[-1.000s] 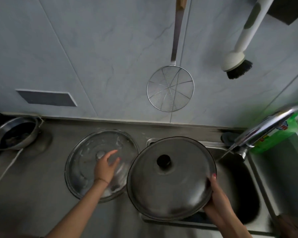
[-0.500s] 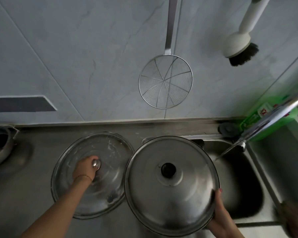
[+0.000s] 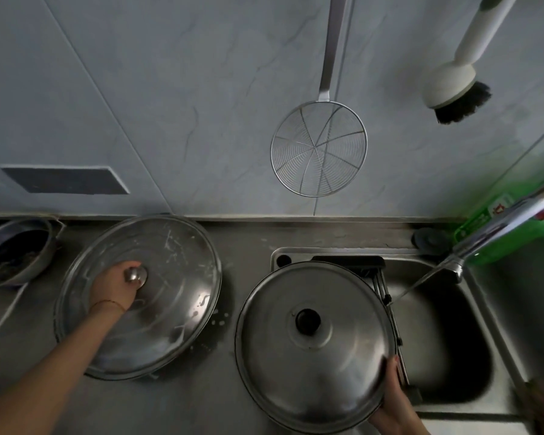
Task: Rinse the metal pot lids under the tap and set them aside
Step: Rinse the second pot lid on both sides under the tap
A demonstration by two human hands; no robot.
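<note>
Grey tiled wall behind a steel counter [image 3: 239,246], with a wire skimmer [image 3: 318,148] and a scrubbing brush [image 3: 453,86] hanging above. My left hand [image 3: 113,285] grasps the metal knob of the left lid [image 3: 170,277], which lies on the counter (its surface streaked with residue). My right hand [image 3: 393,400] grips the rim of the black-knobbed lid [image 3: 314,343], held over the sink's [image 3: 471,334] left edge. The tap [image 3: 503,227] runs a thin stream into the basin, just beside that lid. A metal bowl [image 3: 16,249] sits far left.

Steel counter [image 3: 239,246]: lid [image 3: 176,296], perhaps bowl [image 3: 16,252].
</note>
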